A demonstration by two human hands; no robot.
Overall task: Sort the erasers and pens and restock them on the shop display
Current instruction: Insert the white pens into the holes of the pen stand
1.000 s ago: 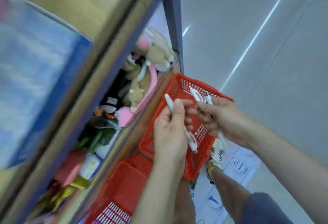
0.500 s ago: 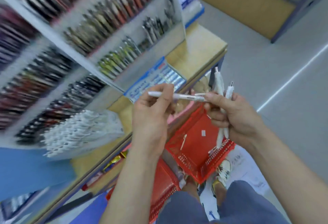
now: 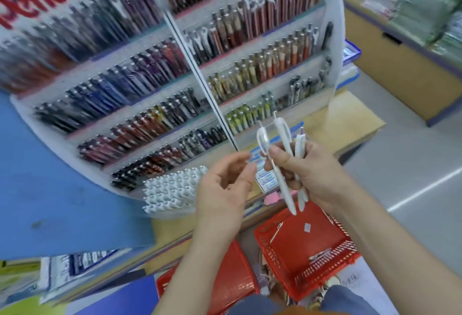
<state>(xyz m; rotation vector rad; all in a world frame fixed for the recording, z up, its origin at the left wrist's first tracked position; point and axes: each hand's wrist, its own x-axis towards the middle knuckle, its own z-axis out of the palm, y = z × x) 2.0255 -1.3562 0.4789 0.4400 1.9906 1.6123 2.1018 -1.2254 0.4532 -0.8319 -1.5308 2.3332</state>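
Looking down from the head camera, the person's right hand [image 3: 315, 177] is holding a bunch of three slim white plastic pens [image 3: 285, 191]. Its grip is wrapping round their middles with thumb and fingers curled. The clip ends are pointing up toward the display and the tips are pointing down over a basket. The left hand [image 3: 222, 189] is hovering just beside the bunch, its grip loose, fingers gently curved and holding nothing, the fingertips near the leftmost pen's clip.

Below the right hand, a red plastic mesh-walled basket [image 3: 327, 268] is sitting low by the person's knees. It is carrying one more white pen [image 3: 276, 232] lying near its left wall and a small white scrap [image 3: 308, 227] on its floor. A second red plastic basket [image 3: 232, 282] is lying just left of it, under the left forearm.

Ahead, a white tiered pen display rack [image 3: 333, 39] is standing on a pale wooden bench [image 3: 350, 124], its rows holding dark, red, purple and green pens, all blurred. A block of white pens [image 3: 172, 189] is occupying the lowest tier, near the left hand. A flat blue panel [image 3: 50, 177] is showing at the rack's left.
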